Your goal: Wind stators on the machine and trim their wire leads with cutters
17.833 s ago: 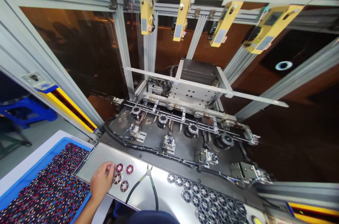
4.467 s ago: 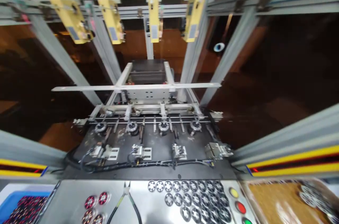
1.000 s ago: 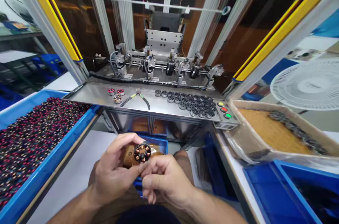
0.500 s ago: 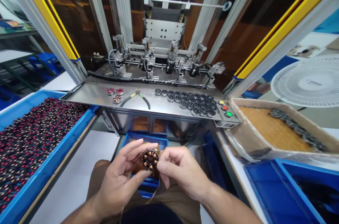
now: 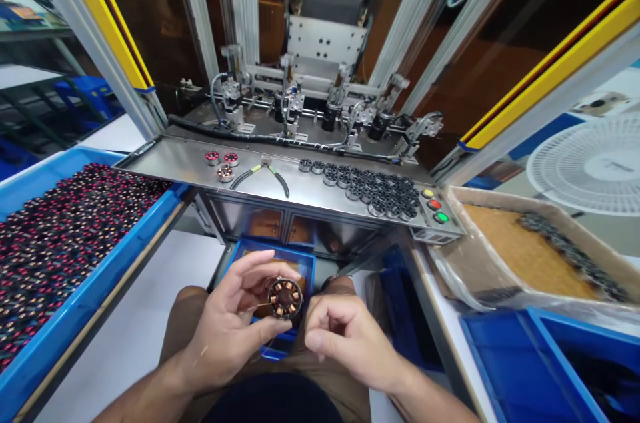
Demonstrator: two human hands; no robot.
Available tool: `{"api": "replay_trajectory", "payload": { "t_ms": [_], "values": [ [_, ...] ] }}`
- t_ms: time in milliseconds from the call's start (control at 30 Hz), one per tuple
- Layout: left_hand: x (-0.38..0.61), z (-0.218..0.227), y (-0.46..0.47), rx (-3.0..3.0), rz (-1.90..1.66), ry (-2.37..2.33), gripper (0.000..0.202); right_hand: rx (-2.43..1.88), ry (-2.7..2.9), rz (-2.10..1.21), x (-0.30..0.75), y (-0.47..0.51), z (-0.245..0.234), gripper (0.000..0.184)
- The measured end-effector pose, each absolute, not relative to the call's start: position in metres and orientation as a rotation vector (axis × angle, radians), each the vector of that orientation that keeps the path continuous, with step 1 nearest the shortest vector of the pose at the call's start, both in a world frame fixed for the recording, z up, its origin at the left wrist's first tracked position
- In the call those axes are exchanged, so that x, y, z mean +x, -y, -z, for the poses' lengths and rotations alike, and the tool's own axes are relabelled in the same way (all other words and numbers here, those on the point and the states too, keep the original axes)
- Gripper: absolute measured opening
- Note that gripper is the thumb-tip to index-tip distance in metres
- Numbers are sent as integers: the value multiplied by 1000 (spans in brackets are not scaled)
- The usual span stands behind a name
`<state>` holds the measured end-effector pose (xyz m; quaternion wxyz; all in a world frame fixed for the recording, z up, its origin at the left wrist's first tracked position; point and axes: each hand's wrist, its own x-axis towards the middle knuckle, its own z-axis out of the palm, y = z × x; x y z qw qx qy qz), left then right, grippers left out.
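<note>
Held by its rim between the thumb and fingers of my left hand [image 5: 225, 329] is a round motor stator [image 5: 287, 309] with copper windings. Its wound face is turned toward me, above my lap. Thin loose copper wires [image 5: 249, 309] trail from it by my left palm. Just to the right, apart from the stator, is my right hand [image 5: 345, 336], its fingers curled and thumb pressed against them. Whether something small is pinched there is hidden.
Wire cutters [image 5: 263, 173] and wound stators [image 5: 225, 173] lie on the metal ledge, beside rows of bare stators [image 5: 367, 186] and coloured push buttons [image 5: 435, 205]. Left stands a blue bin [image 5: 117, 253] full of wound stators; right, a lined carton [image 5: 450, 263]. Winding machinery [image 5: 295, 103] rises behind.
My right hand has come away from the stator, slightly right and down. The stator stays in my left hand, its face tilted more toward me. The camera view has shifted a little.
</note>
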<state>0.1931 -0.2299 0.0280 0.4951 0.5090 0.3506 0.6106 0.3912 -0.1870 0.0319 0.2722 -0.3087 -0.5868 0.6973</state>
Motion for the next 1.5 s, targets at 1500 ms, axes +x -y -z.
{"api": "replay_trajectory", "payload": {
  "t_ms": [1500],
  "values": [
    [204,-11,235,1589,-1670,-1149,54,-815,1254,-1461,353,209,-20,16]
  ]
}}
